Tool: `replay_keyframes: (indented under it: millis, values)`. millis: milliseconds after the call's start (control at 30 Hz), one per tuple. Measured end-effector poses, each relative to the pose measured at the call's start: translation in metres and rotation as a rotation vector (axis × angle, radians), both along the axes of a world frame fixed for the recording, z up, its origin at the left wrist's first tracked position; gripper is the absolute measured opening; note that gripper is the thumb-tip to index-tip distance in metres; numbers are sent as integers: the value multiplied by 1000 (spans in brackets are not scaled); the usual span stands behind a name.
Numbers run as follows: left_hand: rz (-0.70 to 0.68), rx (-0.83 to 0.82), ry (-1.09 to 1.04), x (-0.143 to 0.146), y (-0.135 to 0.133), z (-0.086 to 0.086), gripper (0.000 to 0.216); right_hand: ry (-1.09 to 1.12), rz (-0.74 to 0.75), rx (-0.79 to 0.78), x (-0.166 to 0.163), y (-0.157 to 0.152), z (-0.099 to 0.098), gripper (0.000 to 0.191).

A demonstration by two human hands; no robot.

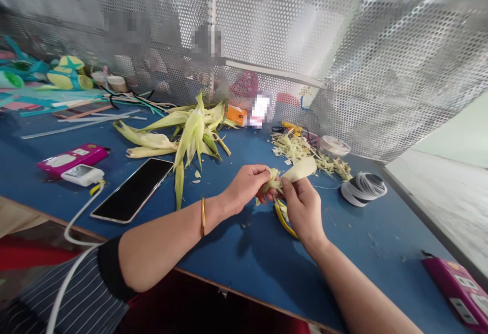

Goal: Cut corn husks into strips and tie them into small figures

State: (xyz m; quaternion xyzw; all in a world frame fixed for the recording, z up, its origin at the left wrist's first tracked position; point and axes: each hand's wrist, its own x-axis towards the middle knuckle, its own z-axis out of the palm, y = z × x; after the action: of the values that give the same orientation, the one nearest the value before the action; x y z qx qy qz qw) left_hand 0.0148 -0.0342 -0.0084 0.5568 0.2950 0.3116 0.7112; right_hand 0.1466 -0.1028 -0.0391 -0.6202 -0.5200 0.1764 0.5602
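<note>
Over the blue table, my left hand (249, 186) pinches a small gathered bundle of pale corn husk (273, 179). Close beside it, my right hand (303, 204) is closed on a broad strip of corn husk (301, 170) that meets the bundle. A thin thread runs from near my right hand to a spool of grey and white thread (363, 188) on the right. Partly behind my right hand lies a yellow-handled tool (284, 218), probably scissors; most of it is hidden. My left fingertips are partly covered by the husk.
A pile of green corn husks (194, 128) lies at the back centre, with shredded husk (293, 148) right of it. A phone (133, 190), a magenta power strip (74, 160) and a white cable lie left. Another magenta power strip (457, 291) sits front right. Perforated metal sheeting (267, 29) borders the back.
</note>
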Motion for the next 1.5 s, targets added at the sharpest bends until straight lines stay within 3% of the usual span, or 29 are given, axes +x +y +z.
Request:
replay_keyframes:
  millis: [133, 233, 367, 600, 800, 1067, 1500]
  values:
    - [36, 16, 13, 1, 0, -1, 17, -159, -98, 8, 1, -2, 0, 26]
    - [54, 35, 17, 1, 0, 0, 16, -178, -67, 17, 0, -2, 2, 24]
    - [79, 81, 12, 1, -1, -1, 16, 60, 40, -47, -2, 0, 5, 26]
    - [151, 111, 19, 2, 0, -1, 19, 269, 110, -60, -6, -1, 12, 25]
    - [150, 59, 8, 2, 0, -1, 21, 470, 87, -64, -7, 1, 15, 27]
    - [141, 33, -34, 1, 2, -4, 21, 819, 108, -233, -7, 2, 16, 41]
    - [85, 120, 80, 0, 0, -3, 24, 532, -73, -140, 1, 8, 10, 34]
